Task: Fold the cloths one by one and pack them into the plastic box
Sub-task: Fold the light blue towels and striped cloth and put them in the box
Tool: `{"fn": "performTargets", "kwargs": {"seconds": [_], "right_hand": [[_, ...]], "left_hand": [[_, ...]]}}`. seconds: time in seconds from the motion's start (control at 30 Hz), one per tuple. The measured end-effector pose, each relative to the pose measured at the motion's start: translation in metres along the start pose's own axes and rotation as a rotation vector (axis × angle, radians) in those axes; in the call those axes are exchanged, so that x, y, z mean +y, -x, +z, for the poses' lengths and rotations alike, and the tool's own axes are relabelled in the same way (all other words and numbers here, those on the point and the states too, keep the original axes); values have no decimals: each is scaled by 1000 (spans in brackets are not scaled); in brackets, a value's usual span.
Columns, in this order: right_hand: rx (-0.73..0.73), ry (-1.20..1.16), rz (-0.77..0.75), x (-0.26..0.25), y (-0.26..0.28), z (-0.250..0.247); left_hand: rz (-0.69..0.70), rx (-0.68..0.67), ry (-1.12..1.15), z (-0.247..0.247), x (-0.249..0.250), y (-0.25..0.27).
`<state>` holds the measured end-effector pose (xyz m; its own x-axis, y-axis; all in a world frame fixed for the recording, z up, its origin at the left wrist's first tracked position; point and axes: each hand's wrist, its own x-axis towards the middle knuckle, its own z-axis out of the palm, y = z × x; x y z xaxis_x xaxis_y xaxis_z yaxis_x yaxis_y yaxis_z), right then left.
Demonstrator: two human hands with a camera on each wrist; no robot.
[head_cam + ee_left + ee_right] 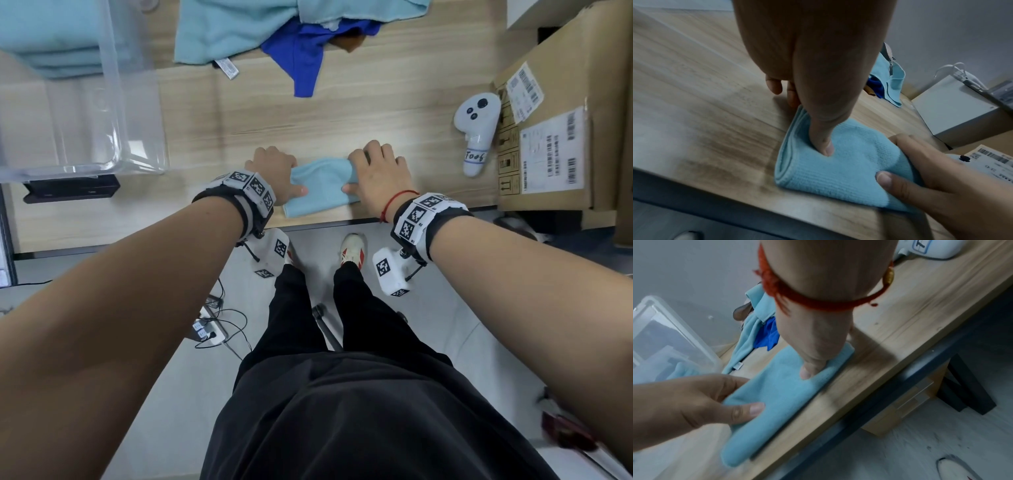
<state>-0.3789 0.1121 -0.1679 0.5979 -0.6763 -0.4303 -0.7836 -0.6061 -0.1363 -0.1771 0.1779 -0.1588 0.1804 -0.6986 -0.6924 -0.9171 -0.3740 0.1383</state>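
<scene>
Both hands, left hand (274,171) and right hand (378,174), pinched opposite ends of the folded light-blue microfibre cloth (320,186), apparently fingers beneath, the clear plastic box (113,102) lying up-left.

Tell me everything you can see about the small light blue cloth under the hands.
The cloth is light blue, with a fine ribbed weave, folded into a small thick rectangle; stacked layers show at its left edge. It lies flat on the wooden table near the front edge. The left hand holds its left end, thumb on top; the right hand holds the right end, thumb pressed on top.
</scene>
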Motion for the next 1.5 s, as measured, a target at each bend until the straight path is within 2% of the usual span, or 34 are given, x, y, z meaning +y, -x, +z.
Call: {"fn": "performTargets", "kwargs": {"seconds": [0.13, 0.23, 0.33, 0.5, 0.73, 0.9, 1.1, 1.33, 1.5], "right_hand": [[-163, -236, 25, 10, -1, -7], [-274, -391, 26, 21, 4, -20], [-299, -457, 5, 30, 5, -38], [-288, -503, -111, 28, -4, -95], [-176, -586, -233, -14, -23, -163], [-69, -494, -307, -63, -43, -205], [25, -449, -372, -139, -80, -230], [98, -364, -356, -256, -135, -238], [102, -229, -289, -310, -166, -217]], "left_hand": [[42, 3, 28, -2, 17, 9], [56, -33, 174, -10, 20, 20], [103, -101, 350, -24, 18, 29], [158, 55, 334, -73, 20, 60], [67, 275, 387, -130, -12, 103], [53, 382, 359, -164, -65, 129], [13, 414, 284, -199, -156, 141], [-19, 421, 188, -235, -281, 135], [-10, 452, 68, -235, -336, 116]]}}
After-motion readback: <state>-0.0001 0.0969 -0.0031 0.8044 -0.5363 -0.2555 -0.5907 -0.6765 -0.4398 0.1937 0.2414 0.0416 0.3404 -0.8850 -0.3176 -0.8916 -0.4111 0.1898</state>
